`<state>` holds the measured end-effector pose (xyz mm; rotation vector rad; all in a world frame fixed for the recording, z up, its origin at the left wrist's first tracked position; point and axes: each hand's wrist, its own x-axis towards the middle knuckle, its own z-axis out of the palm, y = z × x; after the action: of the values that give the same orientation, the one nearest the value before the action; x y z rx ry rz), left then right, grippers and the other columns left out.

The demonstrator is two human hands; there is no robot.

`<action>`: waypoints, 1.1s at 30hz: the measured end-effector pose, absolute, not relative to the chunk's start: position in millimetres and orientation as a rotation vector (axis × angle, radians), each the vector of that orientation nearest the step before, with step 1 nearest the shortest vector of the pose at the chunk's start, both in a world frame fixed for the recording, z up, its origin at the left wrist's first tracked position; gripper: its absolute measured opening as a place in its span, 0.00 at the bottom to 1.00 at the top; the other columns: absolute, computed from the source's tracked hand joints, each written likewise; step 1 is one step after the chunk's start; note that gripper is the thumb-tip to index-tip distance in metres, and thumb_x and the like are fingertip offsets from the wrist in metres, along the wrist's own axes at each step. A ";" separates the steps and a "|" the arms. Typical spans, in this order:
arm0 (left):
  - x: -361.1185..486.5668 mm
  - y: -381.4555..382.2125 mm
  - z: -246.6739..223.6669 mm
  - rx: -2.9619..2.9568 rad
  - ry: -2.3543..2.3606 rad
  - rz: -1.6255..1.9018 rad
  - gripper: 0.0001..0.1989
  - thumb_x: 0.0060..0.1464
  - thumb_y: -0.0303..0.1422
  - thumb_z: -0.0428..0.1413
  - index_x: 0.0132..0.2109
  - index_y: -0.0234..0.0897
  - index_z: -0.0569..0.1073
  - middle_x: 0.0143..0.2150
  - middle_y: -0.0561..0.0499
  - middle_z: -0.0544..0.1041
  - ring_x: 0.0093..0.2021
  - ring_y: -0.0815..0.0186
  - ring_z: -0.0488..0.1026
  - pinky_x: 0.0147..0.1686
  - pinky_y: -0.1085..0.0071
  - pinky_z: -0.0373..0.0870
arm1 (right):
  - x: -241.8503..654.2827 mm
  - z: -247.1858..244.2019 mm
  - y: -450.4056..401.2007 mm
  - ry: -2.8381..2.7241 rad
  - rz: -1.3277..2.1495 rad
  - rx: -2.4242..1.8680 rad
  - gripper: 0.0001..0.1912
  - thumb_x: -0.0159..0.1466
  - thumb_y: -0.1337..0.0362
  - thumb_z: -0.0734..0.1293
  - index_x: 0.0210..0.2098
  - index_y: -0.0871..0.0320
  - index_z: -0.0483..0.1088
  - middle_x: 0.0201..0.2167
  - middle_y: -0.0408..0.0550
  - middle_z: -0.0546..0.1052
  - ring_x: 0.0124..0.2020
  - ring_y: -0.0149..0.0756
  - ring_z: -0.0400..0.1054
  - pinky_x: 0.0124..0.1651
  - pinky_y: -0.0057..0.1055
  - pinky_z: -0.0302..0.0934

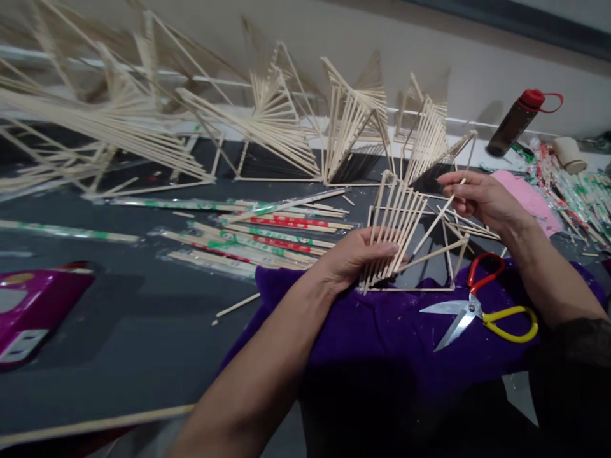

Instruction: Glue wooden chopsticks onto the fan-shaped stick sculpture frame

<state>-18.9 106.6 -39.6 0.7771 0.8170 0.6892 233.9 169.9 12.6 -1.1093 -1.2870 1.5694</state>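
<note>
Steadying the stick frame (pixel 411 235) in left fingers (pixel 380 252) over the purple cloth (pixel 377 331), toward the tabletop's (pixel 167 331) near edge; pinching a single stick (pixel 438 219) in right fingers (pixel 453 177). Apparently fitting sticks into the fan; calls for careful aligning without flexing.

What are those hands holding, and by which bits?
Left hand grips the stick frame by its row of sticks; right hand pinches a single stick near its upper end.

Scissors (pixel 471 306) lie on the cloth (pixel 353 327) before the stick frame (pixel 411 233), right of the chopstick packets (pixel 281 243).
</note>
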 end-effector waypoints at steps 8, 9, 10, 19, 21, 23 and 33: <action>-14.0 107.7 -39.8 0.790 0.883 0.648 0.27 0.30 0.40 0.72 0.37 0.33 0.72 0.25 0.50 0.79 0.22 0.67 0.74 0.24 0.74 0.68 | 219.3 -11.1 174.5 -1.016 1.500 -1.103 0.19 0.45 0.70 0.77 0.33 0.59 0.68 0.17 0.34 0.71 0.15 0.22 0.63 0.13 0.17 0.49; -13.9 108.0 -40.1 0.788 0.886 0.649 0.26 0.30 0.40 0.72 0.37 0.33 0.73 0.25 0.50 0.79 0.22 0.67 0.74 0.24 0.74 0.68 | 216.6 -12.8 174.8 -0.986 1.505 -1.117 0.18 0.46 0.70 0.77 0.31 0.59 0.67 0.17 0.34 0.71 0.15 0.23 0.64 0.13 0.17 0.49; -13.8 108.3 -40.2 0.785 0.889 0.652 0.26 0.30 0.39 0.72 0.36 0.33 0.73 0.25 0.50 0.79 0.23 0.67 0.74 0.24 0.74 0.68 | 214.4 -13.7 174.8 -0.963 1.505 -1.131 0.16 0.47 0.70 0.77 0.30 0.59 0.67 0.17 0.35 0.71 0.15 0.23 0.64 0.12 0.16 0.50; -14.5 106.6 -37.9 0.791 0.919 0.650 0.24 0.32 0.38 0.72 0.37 0.33 0.74 0.25 0.50 0.79 0.23 0.66 0.74 0.25 0.73 0.68 | 207.8 -9.7 166.3 -0.922 1.484 -1.148 0.09 0.54 0.69 0.75 0.29 0.61 0.70 0.19 0.39 0.75 0.17 0.24 0.70 0.14 0.15 0.57; -14.7 106.8 -37.5 0.795 0.883 0.647 0.25 0.31 0.38 0.72 0.37 0.32 0.74 0.24 0.50 0.79 0.23 0.66 0.74 0.27 0.72 0.69 | 207.0 -9.4 165.4 -0.914 1.487 -1.154 0.09 0.54 0.69 0.75 0.28 0.61 0.70 0.18 0.39 0.74 0.17 0.24 0.70 0.13 0.15 0.57; -14.7 107.2 -36.9 0.801 0.832 0.641 0.26 0.30 0.40 0.73 0.36 0.32 0.74 0.24 0.50 0.79 0.23 0.67 0.74 0.27 0.73 0.70 | 206.4 -9.3 165.0 -0.905 1.489 -1.155 0.10 0.53 0.69 0.76 0.27 0.60 0.69 0.17 0.38 0.74 0.17 0.24 0.70 0.13 0.15 0.56; -15.0 106.0 -37.5 0.784 0.768 0.650 0.27 0.29 0.40 0.74 0.36 0.31 0.75 0.23 0.50 0.78 0.22 0.69 0.74 0.25 0.75 0.71 | 205.6 -10.1 160.7 -1.024 1.493 -1.172 0.14 0.51 0.65 0.78 0.27 0.59 0.68 0.17 0.39 0.74 0.17 0.26 0.70 0.14 0.16 0.57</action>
<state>-15.0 106.0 -37.5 0.7841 0.7677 0.6504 205.6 160.7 -10.1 -1.1716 -1.0241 1.4925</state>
